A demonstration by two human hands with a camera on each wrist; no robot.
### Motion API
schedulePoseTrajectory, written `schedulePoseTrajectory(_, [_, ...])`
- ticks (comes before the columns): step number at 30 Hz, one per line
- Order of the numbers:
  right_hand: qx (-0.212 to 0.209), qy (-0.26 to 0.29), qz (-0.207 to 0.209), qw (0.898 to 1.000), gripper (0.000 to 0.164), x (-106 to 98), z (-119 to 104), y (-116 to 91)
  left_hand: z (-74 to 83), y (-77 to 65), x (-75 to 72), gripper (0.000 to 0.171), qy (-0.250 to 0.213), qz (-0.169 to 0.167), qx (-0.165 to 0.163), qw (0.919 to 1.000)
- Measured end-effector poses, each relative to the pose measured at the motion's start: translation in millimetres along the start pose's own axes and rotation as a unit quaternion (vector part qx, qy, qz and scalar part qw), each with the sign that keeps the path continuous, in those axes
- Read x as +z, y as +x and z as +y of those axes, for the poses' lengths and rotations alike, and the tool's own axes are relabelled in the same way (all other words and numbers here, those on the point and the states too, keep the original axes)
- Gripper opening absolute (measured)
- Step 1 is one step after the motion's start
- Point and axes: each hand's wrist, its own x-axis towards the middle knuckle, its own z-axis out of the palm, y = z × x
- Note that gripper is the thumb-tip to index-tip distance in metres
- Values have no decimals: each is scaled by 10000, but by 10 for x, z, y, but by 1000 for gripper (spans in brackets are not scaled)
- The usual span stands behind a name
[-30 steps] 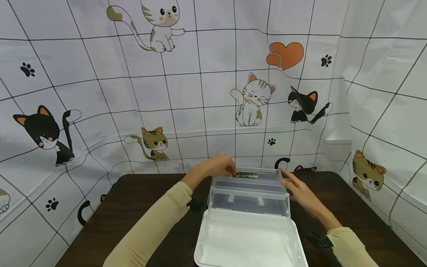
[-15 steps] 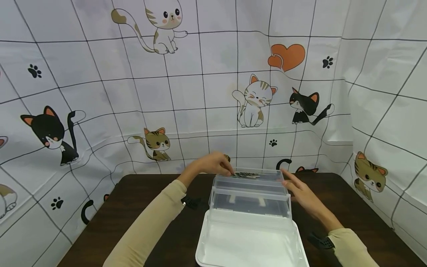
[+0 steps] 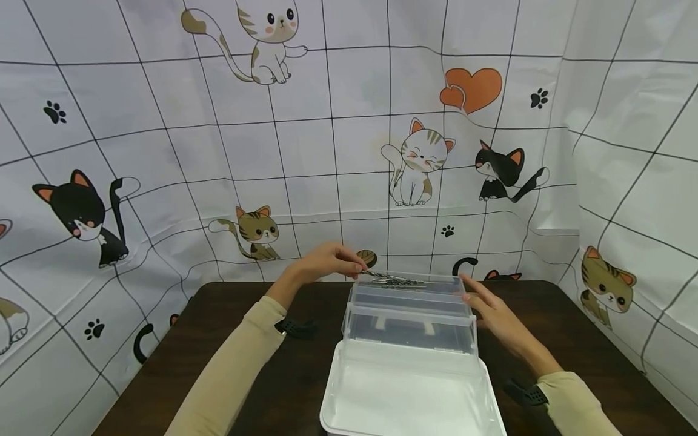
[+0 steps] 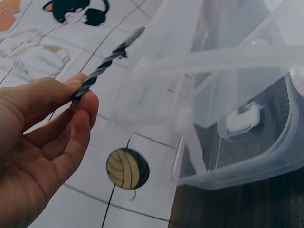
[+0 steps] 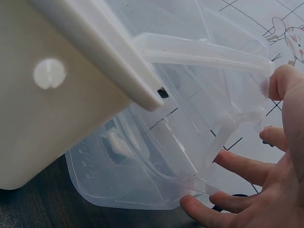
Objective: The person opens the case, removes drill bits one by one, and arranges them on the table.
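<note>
Between thumb and fingertips, my left hand (image 3: 329,261) pinches a twist drill bit (image 4: 102,69) at one end, beside the far left corner of an opened storage box. Several more drill bits (image 3: 400,282) lie together in the box's uppermost clear tray (image 3: 444,283). My right hand (image 3: 498,318) touches that tray's right side, fingers spread and mostly straight; in the right wrist view a fingertip (image 5: 278,83) presses on its edge. The box has a white, shallow front part (image 3: 329,396) and stepped translucent trays (image 3: 411,330) rising behind it.
The box stands on a dark wooden table (image 3: 229,303). Behind and to the right hangs a white gridded sheet (image 3: 349,151) with printed cats. Two white latch pieces (image 3: 429,329) show through the clear plastic. Dark straps (image 3: 297,327) circle both wrists.
My left hand has drawn back from the upper tray, up and to the left, bringing a drill bit with it. My right hand stays at the tray's side.
</note>
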Motion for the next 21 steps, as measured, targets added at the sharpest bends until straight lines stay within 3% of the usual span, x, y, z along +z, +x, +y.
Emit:
schedulePoseTrajectory(4, [65, 15, -23, 10000, 61, 1, -8, 2, -78, -168, -132, 28, -369, 368, -189, 9985])
schedulePoseTrajectory(11, [116, -25, -31, 9999, 62, -12, -25, 14, -211, -530, -401, 33, -423, 1098, -575, 9914])
schedulePoseTrajectory(16, [136, -86, 22, 9999, 63, -20, -26, 7, -459, -748, -543, 35, -640, 1407, -541, 9865])
schedulePoseTrajectory(21, [144, -44, -15, 9999, 63, 3, -16, 5, -742, -1004, -619, 35, -924, 1654, -798, 9786])
